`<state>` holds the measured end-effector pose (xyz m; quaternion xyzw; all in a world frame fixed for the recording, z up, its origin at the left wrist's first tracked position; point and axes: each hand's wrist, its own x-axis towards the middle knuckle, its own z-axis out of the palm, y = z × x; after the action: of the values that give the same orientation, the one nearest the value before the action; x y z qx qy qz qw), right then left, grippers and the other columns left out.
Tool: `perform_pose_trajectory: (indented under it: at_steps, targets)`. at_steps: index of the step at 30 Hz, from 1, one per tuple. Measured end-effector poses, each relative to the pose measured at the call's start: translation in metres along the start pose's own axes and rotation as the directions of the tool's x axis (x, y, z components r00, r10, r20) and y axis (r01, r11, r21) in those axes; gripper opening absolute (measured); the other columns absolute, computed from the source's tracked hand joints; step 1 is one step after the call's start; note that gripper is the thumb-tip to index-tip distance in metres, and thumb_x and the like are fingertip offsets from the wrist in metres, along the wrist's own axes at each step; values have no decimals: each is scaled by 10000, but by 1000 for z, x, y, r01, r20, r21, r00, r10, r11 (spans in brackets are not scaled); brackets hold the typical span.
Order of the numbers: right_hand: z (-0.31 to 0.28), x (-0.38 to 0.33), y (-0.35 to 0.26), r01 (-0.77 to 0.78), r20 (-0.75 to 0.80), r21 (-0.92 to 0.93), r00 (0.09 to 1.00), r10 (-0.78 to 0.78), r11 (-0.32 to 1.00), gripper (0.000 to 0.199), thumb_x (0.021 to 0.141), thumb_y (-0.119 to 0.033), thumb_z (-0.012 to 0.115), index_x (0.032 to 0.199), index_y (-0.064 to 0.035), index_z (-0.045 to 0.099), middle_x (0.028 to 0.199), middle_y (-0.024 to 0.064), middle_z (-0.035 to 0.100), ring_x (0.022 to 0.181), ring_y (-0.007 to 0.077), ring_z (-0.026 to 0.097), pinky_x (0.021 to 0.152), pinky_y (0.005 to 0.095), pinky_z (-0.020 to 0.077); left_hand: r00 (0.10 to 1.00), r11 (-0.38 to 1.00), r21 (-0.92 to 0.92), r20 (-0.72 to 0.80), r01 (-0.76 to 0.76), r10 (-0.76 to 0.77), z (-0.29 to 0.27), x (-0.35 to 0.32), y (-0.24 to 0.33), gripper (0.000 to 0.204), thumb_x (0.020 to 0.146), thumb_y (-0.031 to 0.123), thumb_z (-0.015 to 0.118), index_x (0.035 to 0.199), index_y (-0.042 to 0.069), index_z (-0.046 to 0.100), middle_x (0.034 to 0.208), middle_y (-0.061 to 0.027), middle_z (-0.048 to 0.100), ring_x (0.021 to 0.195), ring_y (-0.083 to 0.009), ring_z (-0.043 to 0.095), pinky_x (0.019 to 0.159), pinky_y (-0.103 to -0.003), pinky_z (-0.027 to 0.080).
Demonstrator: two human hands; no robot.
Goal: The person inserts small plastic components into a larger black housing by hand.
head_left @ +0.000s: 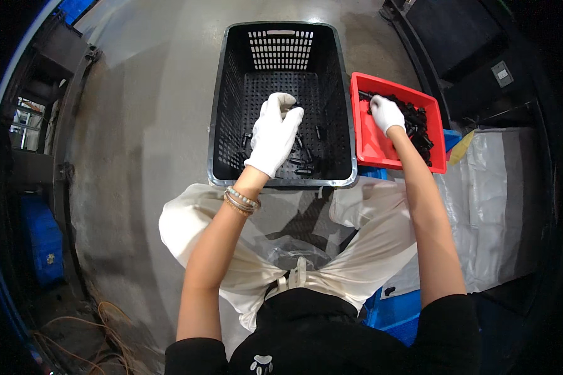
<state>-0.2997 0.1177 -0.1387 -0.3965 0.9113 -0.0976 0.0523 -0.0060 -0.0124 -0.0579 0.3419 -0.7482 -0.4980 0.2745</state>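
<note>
My left hand [274, 132], in a white glove, is over the black plastic crate [345, 125] with its fingers curled toward the thumb. A dark bit shows by its fingertips, but I cannot make out what it is. Small black cylindrical parts [319, 132] lie scattered on the crate's floor, mostly at the near end. To the right, my right hand [386, 115], also gloved, reaches into a red plastic bin [370, 149]. Its fingers are drawn together at a pile of similar black parts [421, 128]; whatever they grip is hidden.
The bin stands close against the crate's right side, with a blue container [451, 139] partly showing beside it. White sheeting [481, 206] covers the area at the right. Orange cables [106, 319] run along the floor at the lower left. Dark machinery flanks both sides.
</note>
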Motion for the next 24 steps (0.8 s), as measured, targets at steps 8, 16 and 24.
perform_pose_trajectory:
  at_steps: [8,16,24]
  targets:
    - [-90,-28,-93,-390,466,867,855,-229,309,206,900,-298,488,960,-131,593,544,-75,323,377,23,214,331,195,137,983,997,-41,171,-63,69,6,-3,2,349,856,192,600,1142,15,507,1044,-112,603,903,-151,585,772,-268,474]
    - [-116,-63,-155,-154,363,891,806,-468,427,174,874,-220,517,878,-75,614,539,-66,410,382,7,296,329,183,205,959,982,-28,208,-189,191,5,-6,21,338,896,226,540,1167,26,506,822,-69,605,643,-102,558,607,-265,468]
    - [-112,-63,-156,82,198,896,807,-556,437,178,852,-146,555,972,-37,627,748,-48,563,551,3,415,485,177,348,980,977,-209,198,50,-8,3,-8,28,265,915,232,448,1047,25,547,755,-133,608,634,-197,611,610,-319,476]
